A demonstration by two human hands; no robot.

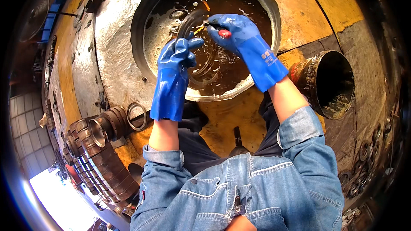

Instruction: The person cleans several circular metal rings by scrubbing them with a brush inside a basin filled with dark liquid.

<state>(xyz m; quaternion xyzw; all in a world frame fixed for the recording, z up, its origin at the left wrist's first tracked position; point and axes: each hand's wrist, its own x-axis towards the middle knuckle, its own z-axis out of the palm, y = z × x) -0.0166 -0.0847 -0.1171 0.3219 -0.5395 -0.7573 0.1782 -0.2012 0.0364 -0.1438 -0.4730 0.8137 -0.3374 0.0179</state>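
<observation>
Right hand closed, I'm gripping a red-and-black tool over the tub; my left hand is curling near a gray ring, left of the tool, whether gripping it I can't tell.

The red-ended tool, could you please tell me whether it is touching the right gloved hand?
Touching: the head view shows the blue-gloved right hand closed around the red-ended tool, its red end showing within the grip.

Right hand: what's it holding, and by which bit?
The right hand holds a tool, seemingly by its red part; a dark end pokes out.
</observation>
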